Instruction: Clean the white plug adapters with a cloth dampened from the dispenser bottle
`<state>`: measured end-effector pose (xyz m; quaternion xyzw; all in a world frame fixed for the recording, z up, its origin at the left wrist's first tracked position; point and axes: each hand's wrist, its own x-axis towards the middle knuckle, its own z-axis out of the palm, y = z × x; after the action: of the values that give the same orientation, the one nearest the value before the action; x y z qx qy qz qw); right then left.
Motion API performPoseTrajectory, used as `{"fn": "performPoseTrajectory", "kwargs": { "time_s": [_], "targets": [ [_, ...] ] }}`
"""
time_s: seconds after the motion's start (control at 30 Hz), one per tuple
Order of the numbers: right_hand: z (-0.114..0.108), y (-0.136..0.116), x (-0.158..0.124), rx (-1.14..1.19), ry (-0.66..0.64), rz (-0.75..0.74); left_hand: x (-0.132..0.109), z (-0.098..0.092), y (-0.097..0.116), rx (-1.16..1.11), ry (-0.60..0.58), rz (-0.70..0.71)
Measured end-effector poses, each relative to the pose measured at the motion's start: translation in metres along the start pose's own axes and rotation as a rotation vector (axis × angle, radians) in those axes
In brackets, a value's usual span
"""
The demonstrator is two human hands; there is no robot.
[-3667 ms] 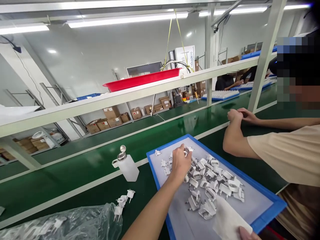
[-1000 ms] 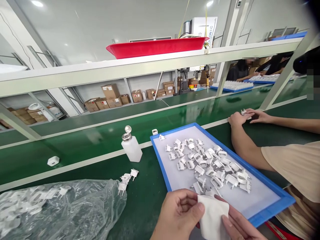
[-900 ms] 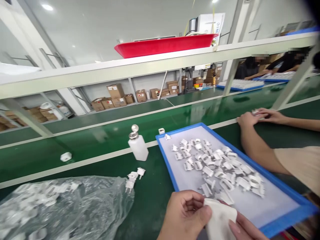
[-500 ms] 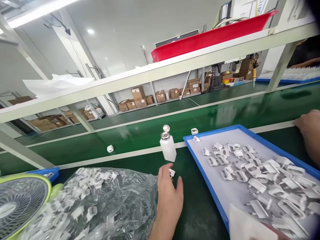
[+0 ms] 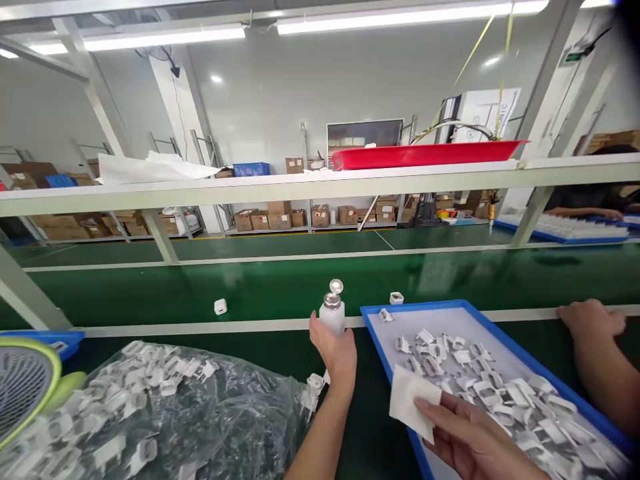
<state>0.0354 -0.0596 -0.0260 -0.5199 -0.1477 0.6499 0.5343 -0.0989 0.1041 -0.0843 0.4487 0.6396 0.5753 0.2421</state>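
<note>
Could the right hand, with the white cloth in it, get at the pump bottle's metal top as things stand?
Probably yes: the right hand is near, and the left hand grips only the bottle's body, leaving the top clear.

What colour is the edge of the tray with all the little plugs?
Blue: the tray has a blue rim around a pale grey floor, seen in the head view.

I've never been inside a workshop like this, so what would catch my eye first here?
Likely the blue tray heaped with small white plug parts, at lower right. Just left of it, the left hand wraps a small white pump bottle, while the right hand holds a white cloth.
</note>
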Motion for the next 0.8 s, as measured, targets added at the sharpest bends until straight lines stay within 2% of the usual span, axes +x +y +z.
{"fn": "performPoseTrajectory", "kwargs": {
  "time_s": [0.13,0.3,0.43,0.57,0.8],
  "targets": [
    [-0.002,-0.011,0.011,-0.027,0.058,-0.011,0.0,0.0,-0.014,-0.004,0.003,0.043],
    [0.007,-0.019,0.039,-0.05,-0.045,-0.071,-0.001,0.002,-0.024,0.005,0.0,0.158],
    [0.02,-0.025,0.064,-0.059,-0.002,-0.163,-0.005,0.003,-0.023,0.03,-0.004,0.351],
    [0.03,-0.028,0.081,0.008,-0.019,-0.232,-0.007,0.002,-0.02,0.076,-0.017,0.568],
    [0.034,-0.027,0.084,0.102,-0.056,-0.283,-0.008,0.0,-0.019,0.178,0.015,0.864]
  ]
}}
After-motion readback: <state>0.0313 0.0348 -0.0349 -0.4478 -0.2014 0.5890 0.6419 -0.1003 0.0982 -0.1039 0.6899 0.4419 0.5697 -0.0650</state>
